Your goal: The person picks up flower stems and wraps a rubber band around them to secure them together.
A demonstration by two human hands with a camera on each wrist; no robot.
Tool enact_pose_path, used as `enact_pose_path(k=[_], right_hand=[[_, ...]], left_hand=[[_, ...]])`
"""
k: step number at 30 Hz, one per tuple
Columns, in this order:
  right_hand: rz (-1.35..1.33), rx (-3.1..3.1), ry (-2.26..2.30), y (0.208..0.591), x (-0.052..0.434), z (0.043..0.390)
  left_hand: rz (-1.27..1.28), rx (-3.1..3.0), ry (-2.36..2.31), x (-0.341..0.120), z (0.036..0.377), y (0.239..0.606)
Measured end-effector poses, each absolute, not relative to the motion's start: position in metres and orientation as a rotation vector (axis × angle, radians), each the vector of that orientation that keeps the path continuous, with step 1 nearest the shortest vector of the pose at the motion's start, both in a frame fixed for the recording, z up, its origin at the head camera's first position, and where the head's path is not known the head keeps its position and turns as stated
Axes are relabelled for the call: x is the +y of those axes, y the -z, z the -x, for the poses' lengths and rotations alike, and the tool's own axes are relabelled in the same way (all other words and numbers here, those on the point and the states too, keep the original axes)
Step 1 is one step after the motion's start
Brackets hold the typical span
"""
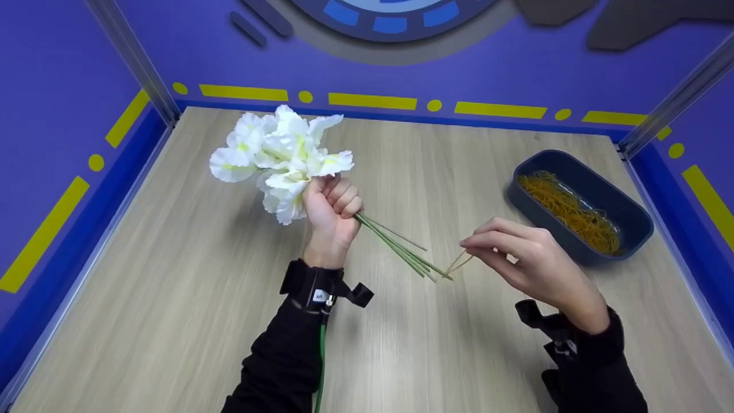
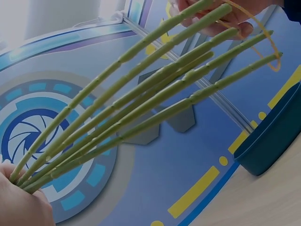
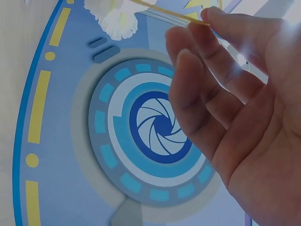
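Note:
My left hand (image 1: 335, 209) grips a bunch of white artificial flowers (image 1: 287, 149) by their green stems (image 1: 395, 244), just below the blooms. The stems fan out toward the lower right, above the table. Between the thumb and fingertips of my right hand (image 1: 533, 258) is a thin yellow rubber band (image 2: 254, 18), stretched toward the stem tips. In the left wrist view the band's far end loops at the tip of the lowest stem. The right wrist view shows the band pulled taut from the pinch, with a white petal (image 3: 117, 21) beyond.
A dark blue-grey tub (image 1: 636, 229) holding a heap of yellow rubber bands (image 1: 567, 212) stands on the wooden table (image 1: 424, 355), right of and behind my right hand. Blue-purple panels (image 1: 378, 74) with yellow markings border the table at the back and sides.

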State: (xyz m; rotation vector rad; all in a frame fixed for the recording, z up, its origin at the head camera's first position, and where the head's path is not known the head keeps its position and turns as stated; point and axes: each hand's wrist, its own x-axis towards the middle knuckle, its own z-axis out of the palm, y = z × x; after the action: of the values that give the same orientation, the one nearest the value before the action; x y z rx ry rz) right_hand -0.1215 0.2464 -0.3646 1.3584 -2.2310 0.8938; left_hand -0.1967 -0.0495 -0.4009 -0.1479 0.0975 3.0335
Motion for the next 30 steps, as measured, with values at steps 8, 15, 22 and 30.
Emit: enact_pose_path(k=[8,15,22,30], right_hand=[[-1.318,-2.230,-0.909,0.365,0.245,0.121],[-1.330,-2.166,-0.941,0.363,0.239,0.119],[-1.378,-2.147,-0.988,0.360,0.238,0.116],[-1.351,-2.172,-0.958,0.366,0.234,0.118]], left_hand=[[0.147,0.121,-3.003,-0.045,0.196,0.403],[0.158,0.156,-2.995,-0.043,0.196,0.404],[0.162,0.140,-2.999,-0.044,0.197,0.404],[0.157,0.126,-2.997,-0.043,0.195,0.400]])
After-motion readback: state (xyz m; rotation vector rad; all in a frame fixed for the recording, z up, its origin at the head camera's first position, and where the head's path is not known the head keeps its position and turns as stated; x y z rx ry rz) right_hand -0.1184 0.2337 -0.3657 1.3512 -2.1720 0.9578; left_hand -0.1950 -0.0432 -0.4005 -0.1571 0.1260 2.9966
